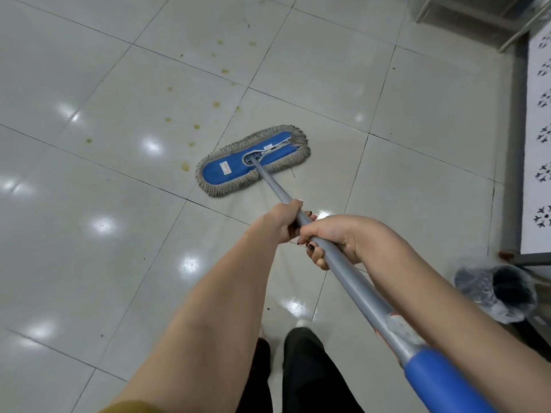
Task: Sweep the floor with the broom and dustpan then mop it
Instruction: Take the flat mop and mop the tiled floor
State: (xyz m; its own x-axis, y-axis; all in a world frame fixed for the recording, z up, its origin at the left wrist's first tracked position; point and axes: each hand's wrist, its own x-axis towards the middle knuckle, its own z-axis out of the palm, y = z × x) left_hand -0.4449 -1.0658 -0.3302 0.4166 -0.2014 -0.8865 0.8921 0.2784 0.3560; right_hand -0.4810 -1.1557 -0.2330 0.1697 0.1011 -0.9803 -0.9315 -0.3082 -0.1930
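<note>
Current phase: mopping. No broom or dustpan is in view, so sweeping is judged complete.

The flat blue mop head with grey cotton fringe [253, 160] lies flat on the glossy pale tiled floor [89, 263], at 12 o'clock from the hands. Yellow-brown spots [185, 166] lie from 9 to 12 o'clock of the head, so this area is judged not yet mopped.

The left hand [283, 222] and right hand [335, 236] are both clamped round the grey metal handle [357, 286], with the left hand nearer the head.

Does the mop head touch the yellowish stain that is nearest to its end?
Apart. The head view shows a narrow strip of bare floor tile between the fringe of the mop head and the yellowish stain.
</note>
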